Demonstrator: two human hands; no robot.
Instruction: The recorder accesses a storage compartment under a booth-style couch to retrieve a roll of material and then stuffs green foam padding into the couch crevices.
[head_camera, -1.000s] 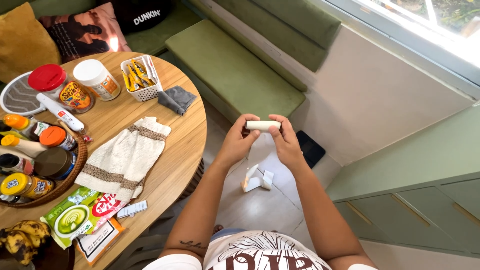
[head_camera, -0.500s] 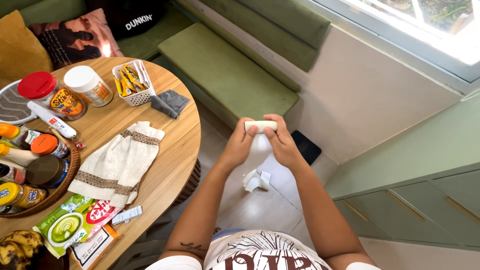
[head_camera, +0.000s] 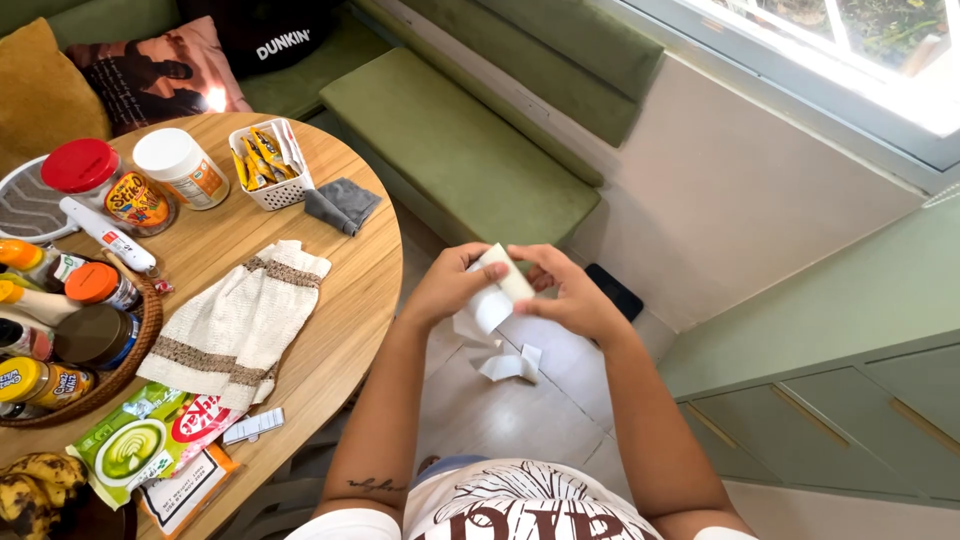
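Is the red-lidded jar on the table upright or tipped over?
Upright. The red-lidded jar stands on the round table with its lid facing up, beside a white-lidded jar.

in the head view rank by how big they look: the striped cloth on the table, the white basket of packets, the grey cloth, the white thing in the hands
1. striped cloth
2. white basket
3. grey cloth and the white thing held by both hands look alike; the latter is partly covered, so no ranking.
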